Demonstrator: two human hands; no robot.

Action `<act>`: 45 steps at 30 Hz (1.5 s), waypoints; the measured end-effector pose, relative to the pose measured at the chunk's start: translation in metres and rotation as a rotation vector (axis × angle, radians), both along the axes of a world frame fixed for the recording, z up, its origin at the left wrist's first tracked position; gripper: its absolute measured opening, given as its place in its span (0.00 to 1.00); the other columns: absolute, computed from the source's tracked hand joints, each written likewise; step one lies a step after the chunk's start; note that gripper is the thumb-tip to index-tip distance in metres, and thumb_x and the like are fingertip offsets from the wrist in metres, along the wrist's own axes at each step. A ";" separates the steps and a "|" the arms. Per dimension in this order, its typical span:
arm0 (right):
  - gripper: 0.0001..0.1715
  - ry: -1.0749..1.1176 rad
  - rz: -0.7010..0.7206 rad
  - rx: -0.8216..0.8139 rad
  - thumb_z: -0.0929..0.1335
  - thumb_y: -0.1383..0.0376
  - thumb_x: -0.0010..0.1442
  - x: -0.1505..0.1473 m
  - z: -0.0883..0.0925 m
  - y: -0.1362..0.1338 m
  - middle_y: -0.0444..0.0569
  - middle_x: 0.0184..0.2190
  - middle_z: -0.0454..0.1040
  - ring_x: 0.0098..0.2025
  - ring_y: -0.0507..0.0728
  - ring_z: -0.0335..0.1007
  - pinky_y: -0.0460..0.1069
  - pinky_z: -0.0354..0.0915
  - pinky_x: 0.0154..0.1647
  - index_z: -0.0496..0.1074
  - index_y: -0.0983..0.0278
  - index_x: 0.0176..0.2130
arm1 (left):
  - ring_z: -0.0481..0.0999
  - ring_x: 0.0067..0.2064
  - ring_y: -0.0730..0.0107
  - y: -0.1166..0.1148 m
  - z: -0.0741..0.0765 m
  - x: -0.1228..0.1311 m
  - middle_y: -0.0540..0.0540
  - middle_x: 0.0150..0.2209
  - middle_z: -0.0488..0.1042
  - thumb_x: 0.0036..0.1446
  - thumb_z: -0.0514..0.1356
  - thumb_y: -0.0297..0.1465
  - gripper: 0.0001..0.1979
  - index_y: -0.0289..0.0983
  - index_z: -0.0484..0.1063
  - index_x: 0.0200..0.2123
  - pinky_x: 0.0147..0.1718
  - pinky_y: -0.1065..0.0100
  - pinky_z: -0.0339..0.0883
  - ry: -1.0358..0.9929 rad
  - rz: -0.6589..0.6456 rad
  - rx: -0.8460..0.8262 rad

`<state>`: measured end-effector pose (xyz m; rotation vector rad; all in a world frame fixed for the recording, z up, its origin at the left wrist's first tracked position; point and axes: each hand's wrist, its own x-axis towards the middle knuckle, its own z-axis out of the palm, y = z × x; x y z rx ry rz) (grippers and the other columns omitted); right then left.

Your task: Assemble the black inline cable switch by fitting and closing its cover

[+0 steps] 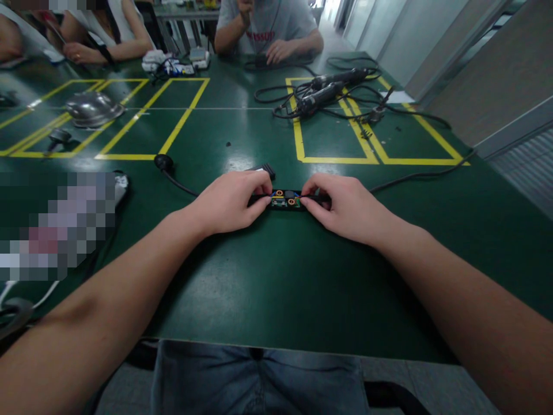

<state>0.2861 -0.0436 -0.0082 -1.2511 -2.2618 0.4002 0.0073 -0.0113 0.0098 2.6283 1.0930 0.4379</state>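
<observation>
An open black case with a small circuit board (pixel 287 199) inside lies in front of me, between my hands. Copper-coloured ring coils and blue and yellow wires show on the board. My left hand (pixel 235 202) pinches the left end of the case, where a black cable enters. At the right end, my right hand (pixel 341 202) pinches with thumb and fingers, partly hiding the cable there. From the left side a cable runs to a round black plug (pixel 164 162). Just behind my left fingers lies a black ribbed piece (pixel 268 170), partly covered.
On the green table (pixel 276 276), yellow tape marks out rectangles. Black corded tools (pixel 322 98) lie at the back right. A metal bowl-shaped part (pixel 93 108) sits at the left, near a pixelated phone-like object (pixel 64 225). A person (pixel 270 34) sits opposite; others sit far left.
</observation>
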 end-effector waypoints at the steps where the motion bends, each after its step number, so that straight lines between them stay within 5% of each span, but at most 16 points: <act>1: 0.02 0.008 -0.001 0.001 0.72 0.63 0.70 0.000 0.000 0.000 0.50 0.39 0.82 0.38 0.64 0.77 0.58 0.69 0.43 0.75 0.57 0.41 | 0.82 0.40 0.57 0.000 0.000 0.000 0.43 0.40 0.84 0.70 0.62 0.36 0.10 0.39 0.81 0.47 0.44 0.59 0.72 -0.009 -0.001 -0.003; 19: 0.08 0.147 0.033 -0.085 0.75 0.60 0.69 0.012 -0.002 0.012 0.50 0.37 0.84 0.37 0.61 0.77 0.57 0.73 0.40 0.85 0.57 0.37 | 0.77 0.38 0.65 0.013 0.004 -0.007 0.47 0.38 0.78 0.70 0.69 0.33 0.09 0.39 0.84 0.35 0.45 0.63 0.69 -0.095 -0.045 -0.091; 27: 0.09 0.028 0.108 0.118 0.73 0.64 0.71 0.014 -0.003 0.010 0.53 0.39 0.87 0.42 0.65 0.82 0.61 0.76 0.48 0.86 0.58 0.38 | 0.77 0.54 0.53 0.011 -0.003 -0.007 0.41 0.49 0.83 0.70 0.68 0.34 0.09 0.40 0.88 0.37 0.61 0.50 0.71 -0.086 -0.066 0.083; 34: 0.04 0.052 -0.034 0.263 0.72 0.62 0.69 0.008 -0.006 0.006 0.52 0.37 0.82 0.41 0.66 0.76 0.61 0.72 0.46 0.78 0.56 0.38 | 0.71 0.68 0.42 0.009 -0.010 -0.005 0.40 0.64 0.80 0.71 0.66 0.37 0.11 0.42 0.89 0.47 0.74 0.36 0.63 -0.156 0.170 0.155; 38: 0.37 0.181 -0.339 0.442 0.73 0.54 0.74 0.013 0.005 0.006 0.43 0.20 0.57 0.29 0.58 0.59 0.56 0.64 0.38 0.50 0.55 0.23 | 0.69 0.71 0.38 0.013 -0.013 -0.006 0.37 0.67 0.80 0.73 0.65 0.39 0.17 0.42 0.87 0.58 0.74 0.35 0.64 -0.139 0.328 0.152; 41: 0.43 0.340 -0.452 0.468 0.70 0.47 0.79 0.015 0.014 0.006 0.39 0.18 0.46 0.22 0.54 0.45 0.55 0.54 0.30 0.46 0.53 0.21 | 0.70 0.73 0.35 0.016 -0.016 -0.006 0.34 0.69 0.80 0.73 0.65 0.41 0.21 0.41 0.85 0.63 0.73 0.32 0.65 -0.083 0.374 0.093; 45: 0.45 0.409 -0.332 0.348 0.66 0.36 0.79 0.007 0.017 0.003 0.39 0.18 0.44 0.21 0.54 0.42 0.56 0.46 0.26 0.47 0.52 0.20 | 0.77 0.70 0.38 0.017 -0.017 -0.006 0.36 0.67 0.83 0.74 0.64 0.39 0.21 0.41 0.86 0.63 0.72 0.35 0.68 -0.068 0.331 0.061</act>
